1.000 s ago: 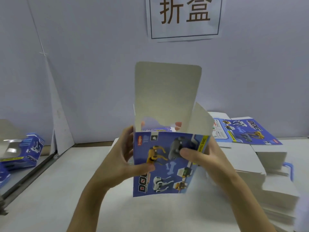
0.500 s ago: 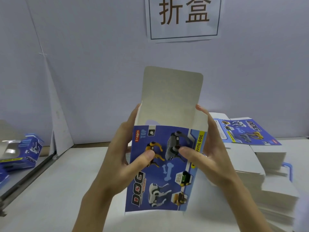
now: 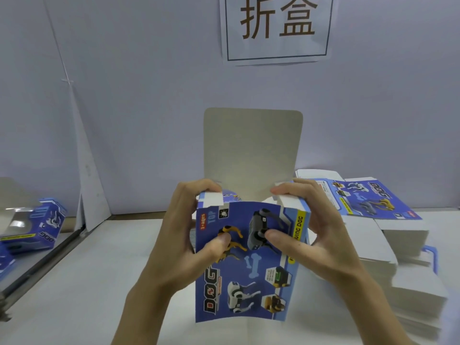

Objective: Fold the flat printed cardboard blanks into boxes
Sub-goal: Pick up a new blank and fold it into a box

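Box (image 3: 245, 267) between both gripping hands

The box (image 3: 245, 262) you hold is thin cardboard: outer face printed blue w/ a smooth, slightly glossy finish, inner face of the raised flap (image 3: 252, 153) bare grey-beige, matt. Small side flaps show uncoated white stock. The stack of flat blanks (image 3: 388, 235) at your right: same cardboard, white matt undersides, glossy blue print on top. The table (image 3: 82, 282) reads as white, matt, smooth. The wall sign (image 3: 276, 28) is plain white paper, matt, w/ dark print.
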